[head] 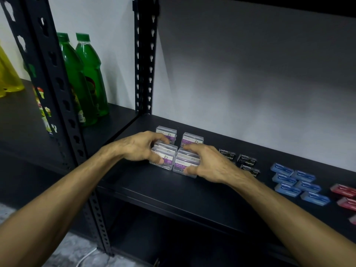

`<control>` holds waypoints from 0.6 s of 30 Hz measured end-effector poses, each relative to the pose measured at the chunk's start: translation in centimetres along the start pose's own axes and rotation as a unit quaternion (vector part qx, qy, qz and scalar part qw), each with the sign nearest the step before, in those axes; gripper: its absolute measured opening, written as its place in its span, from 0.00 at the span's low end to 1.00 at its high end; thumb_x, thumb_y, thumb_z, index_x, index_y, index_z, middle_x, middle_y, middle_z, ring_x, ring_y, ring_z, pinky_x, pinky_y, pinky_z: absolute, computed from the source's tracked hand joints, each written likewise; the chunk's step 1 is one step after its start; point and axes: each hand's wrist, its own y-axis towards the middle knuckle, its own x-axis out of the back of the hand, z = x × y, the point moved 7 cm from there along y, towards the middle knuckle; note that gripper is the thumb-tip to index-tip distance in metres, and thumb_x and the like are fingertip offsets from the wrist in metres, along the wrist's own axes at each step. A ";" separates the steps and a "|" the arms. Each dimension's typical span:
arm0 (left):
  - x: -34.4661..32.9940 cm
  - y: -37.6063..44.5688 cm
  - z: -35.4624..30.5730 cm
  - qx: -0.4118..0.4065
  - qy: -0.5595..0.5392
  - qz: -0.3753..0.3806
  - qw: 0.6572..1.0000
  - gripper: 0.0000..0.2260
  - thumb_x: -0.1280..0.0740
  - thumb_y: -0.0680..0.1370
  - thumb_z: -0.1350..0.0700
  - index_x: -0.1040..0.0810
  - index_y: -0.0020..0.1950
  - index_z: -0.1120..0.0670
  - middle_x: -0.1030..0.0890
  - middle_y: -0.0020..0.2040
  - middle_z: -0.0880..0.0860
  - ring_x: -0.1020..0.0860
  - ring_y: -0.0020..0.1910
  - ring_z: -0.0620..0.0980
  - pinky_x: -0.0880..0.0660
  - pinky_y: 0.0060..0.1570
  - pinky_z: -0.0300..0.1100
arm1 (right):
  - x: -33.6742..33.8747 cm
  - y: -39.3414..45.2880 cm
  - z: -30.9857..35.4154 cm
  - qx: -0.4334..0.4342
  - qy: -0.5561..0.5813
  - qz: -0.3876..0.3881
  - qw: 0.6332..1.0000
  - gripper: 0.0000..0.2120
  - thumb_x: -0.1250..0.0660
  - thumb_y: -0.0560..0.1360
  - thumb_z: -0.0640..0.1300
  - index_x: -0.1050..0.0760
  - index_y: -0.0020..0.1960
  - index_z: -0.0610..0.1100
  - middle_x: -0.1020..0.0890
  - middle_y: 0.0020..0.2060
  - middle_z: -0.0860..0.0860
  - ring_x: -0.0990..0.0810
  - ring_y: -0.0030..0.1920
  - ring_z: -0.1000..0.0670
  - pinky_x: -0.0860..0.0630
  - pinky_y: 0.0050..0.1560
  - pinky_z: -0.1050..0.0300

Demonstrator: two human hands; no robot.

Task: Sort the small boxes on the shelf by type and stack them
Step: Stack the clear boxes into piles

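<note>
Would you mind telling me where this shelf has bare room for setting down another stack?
Bare shelf runs along the front edge, before the paper clip boxes and black staple boxes. More lies between those and the back wall. It is crowded where both hands, left hand and right hand, grip clip boxes, and around the blue boxes and red boxes.

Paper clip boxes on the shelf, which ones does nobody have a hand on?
The two rear clear paper clip boxes: back left and back right. The left hand grips the front-left stack, the right hand the front-right stack.
</note>
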 end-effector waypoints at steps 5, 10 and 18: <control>-0.2 0.3 -0.4 0.002 0.008 -0.003 1.000 0.22 0.21 0.70 0.56 0.23 0.61 0.48 0.16 0.50 0.47 0.17 0.46 0.44 0.21 0.50 0.42 | 0.2 -0.1 -0.4 0.005 -0.003 -0.007 1.000 0.36 0.24 0.70 0.51 0.34 0.75 0.49 0.27 0.71 0.50 0.26 0.67 0.50 0.30 0.64 0.58; -0.1 0.3 0.0 0.014 0.015 0.008 1.000 0.26 0.21 0.69 0.52 0.25 0.65 0.48 0.16 0.53 0.46 0.17 0.49 0.44 0.21 0.55 0.47 | 0.1 0.0 -0.6 0.010 -0.018 -0.006 1.000 0.37 0.25 0.70 0.54 0.35 0.75 0.50 0.28 0.71 0.50 0.28 0.67 0.50 0.31 0.64 0.57; 5.1 -0.1 -2.9 0.046 0.152 -0.147 0.976 0.30 0.34 0.75 0.36 0.34 0.74 0.46 0.22 0.58 0.47 0.24 0.51 0.44 0.29 0.51 0.40 | 3.4 0.2 -1.8 -0.019 0.021 -0.123 0.992 0.26 0.34 0.76 0.60 0.30 0.71 0.50 0.26 0.62 0.53 0.25 0.58 0.53 0.25 0.58 0.50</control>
